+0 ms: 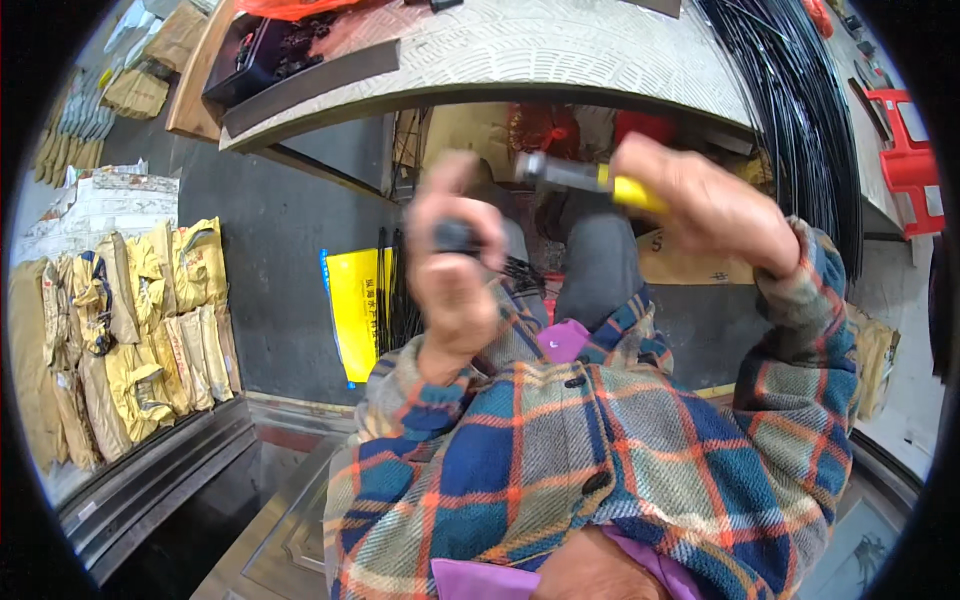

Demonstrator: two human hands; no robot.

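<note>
My right hand (pixel 705 195) is closed around the yellow grip of a hammer (pixel 575 175). The hammer's metal head points left, toward my left hand (pixel 460 300), and is apart from it. In the curled fingers of that left hand sits a small, round-looking black piece (pixel 456 237), its exact kind lost in motion blur. Thin black strands (pixel 520 275) show just right of the left hand; whether they join the black piece I cannot tell. Both hands are above my lap, in front of the bench's near edge.
A pale patterned workbench (pixel 560 50) spans the far side, with a dark box of black parts (pixel 275 60) at its left. Long black rods (pixel 790 110) lie at its right, near a red plastic stool (pixel 910 165). A yellow bag (pixel 352 310) and folded sacks (pixel 140 330) are at left.
</note>
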